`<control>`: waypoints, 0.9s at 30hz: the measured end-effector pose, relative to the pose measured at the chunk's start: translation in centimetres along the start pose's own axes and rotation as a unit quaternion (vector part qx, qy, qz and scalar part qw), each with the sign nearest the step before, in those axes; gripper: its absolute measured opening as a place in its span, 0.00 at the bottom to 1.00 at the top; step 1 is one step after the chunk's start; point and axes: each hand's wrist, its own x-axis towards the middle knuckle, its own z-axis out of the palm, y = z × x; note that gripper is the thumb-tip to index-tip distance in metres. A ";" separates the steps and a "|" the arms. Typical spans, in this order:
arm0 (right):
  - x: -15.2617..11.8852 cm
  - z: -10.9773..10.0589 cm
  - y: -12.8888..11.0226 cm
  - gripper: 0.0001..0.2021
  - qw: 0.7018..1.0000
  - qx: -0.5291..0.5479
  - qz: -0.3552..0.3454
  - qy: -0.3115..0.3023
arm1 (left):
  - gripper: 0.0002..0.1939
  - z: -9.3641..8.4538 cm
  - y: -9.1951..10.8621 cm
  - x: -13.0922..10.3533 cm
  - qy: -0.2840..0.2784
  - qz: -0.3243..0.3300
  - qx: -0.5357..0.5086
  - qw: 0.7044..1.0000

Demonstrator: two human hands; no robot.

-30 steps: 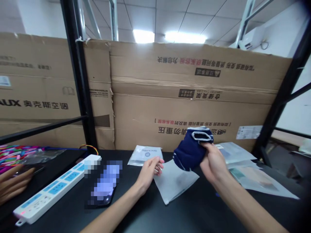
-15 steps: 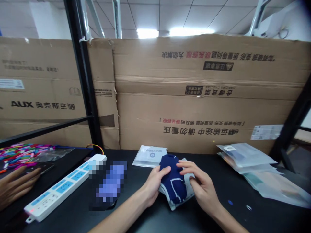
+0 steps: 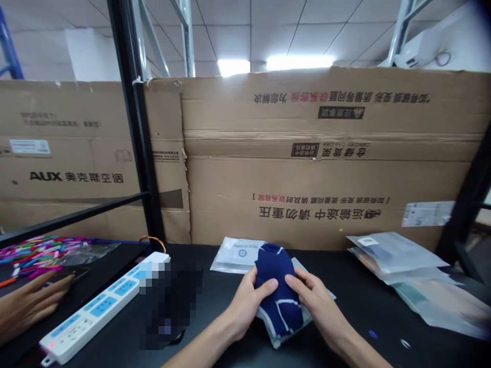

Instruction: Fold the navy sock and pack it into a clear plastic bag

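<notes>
With left hand (image 3: 245,301) and right hand (image 3: 312,296) closed in from either side, holding a dark navy, pale-edged piece of knit-looking cloth (image 3: 273,266), with both thumbs pressed on top and most other fingers hidden around the sides. Raised in the right hand alone a second ago; since then lowered over a translucent frosted plastic bag (image 3: 306,317), and now pinned by both thumbs instead of just the left. Judging by that, past carrying and into steadying or flattening. Lying lengthwise on top of the bag, above a matte black tabletop (image 3: 222,352), near a flat white packet with blue-grey print (image 3: 230,260). Impossible to tell about any part tucked inside, or about hidden fingertips gripping the film as well. Soft and dull in texture, apparently folded and slightly plump, rounded at the far end and crossed by an angular pale seam line toward the near end. Underneath, in contrast, thin, cloudy and smooth, with a pointed corner showing on the near side. Well apart to the right, similarly milky and limp: a loose stack of frosted bags (image 3: 402,255). Behind everything, creased, torn-edged brown cardboard (image 3: 326,176).
</notes>
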 end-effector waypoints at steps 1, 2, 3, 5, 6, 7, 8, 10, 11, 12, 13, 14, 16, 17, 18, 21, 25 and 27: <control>-0.1 0.1 -0.1 0.23 1.000 0.014 -0.006 -0.006 | 0.28 0.0 0.0 0.0 0.000 -0.002 0.003 1.000; -0.3 0.1 -0.2 0.23 1.000 0.028 -0.010 -0.009 | 0.28 0.0 0.1 0.0 -0.001 -0.005 0.006 1.000; -0.3 0.1 -0.3 0.23 0.999 0.040 -0.013 -0.013 | 0.28 0.1 0.2 0.0 0.000 -0.008 0.006 1.000; -0.4 0.0 -0.3 0.22 0.998 0.053 -0.014 -0.021 | 0.28 0.2 0.3 0.0 0.000 -0.013 0.004 1.000; -0.5 -0.1 -0.4 0.22 0.998 0.055 -0.015 -0.024 | 0.28 0.2 0.4 0.0 0.000 -0.015 0.002 1.000; -0.5 -0.1 -0.4 0.22 0.998 0.057 -0.018 -0.026 | 0.28 0.3 0.5 0.0 0.001 -0.016 0.000 1.000; -0.5 -0.1 -0.5 0.21 0.998 0.057 -0.021 -0.029 | 0.28 0.3 0.6 -0.1 0.001 -0.016 -0.002 1.000; -0.5 -0.1 -0.6 0.21 0.998 0.059 -0.023 -0.030 | 0.27 0.4 0.8 -0.1 0.002 -0.013 -0.005 1.000; -0.5 0.0 -0.6 0.21 0.997 0.061 -0.024 -0.029 | 0.27 0.4 0.9 -0.1 0.002 -0.011 -0.007 1.000; -0.6 0.1 -0.7 0.21 0.997 0.066 -0.024 -0.028 | 0.27 0.4 1.0 0.0 0.001 -0.008 -0.008 1.000; -0.6 0.2 -0.7 0.21 0.997 0.072 -0.023 -0.025 | 0.26 0.4 1.0 0.0 0.001 -0.005 -0.009 1.000; -0.6 0.2 -0.7 0.21 0.996 0.079 -0.022 -0.021 | 0.26 0.4 1.0 0.0 0.001 -0.001 -0.010 1.000; -0.6 0.4 -0.7 0.21 0.995 0.092 -0.024 -0.012 | 0.25 0.4 1.0 0.1 0.001 0.008 -0.009 1.000; -0.6 0.4 -0.7 0.21 0.995 0.098 -0.025 -0.009 | 0.24 0.4 1.1 0.1 0.001 0.012 -0.008 1.000; -0.6 0.4 -0.7 0.20 0.994 0.103 -0.025 -0.009 | 0.24 0.4 1.1 0.1 0.000 0.015 -0.006 1.000; -0.6 0.4 -0.6 0.19 0.992 0.124 -0.025 -0.009 | 0.22 0.5 1.2 0.0 0.000 0.021 -0.002 1.000; -0.6 0.5 -0.5 0.18 0.988 0.151 -0.020 -0.001 | 0.19 0.6 1.4 0.0 -0.005 0.020 -0.006 1.000; -0.6 0.5 -0.6 0.18 0.989 0.147 -0.018 0.002 | 0.19 0.6 1.3 0.1 -0.010 0.019 -0.005 1.000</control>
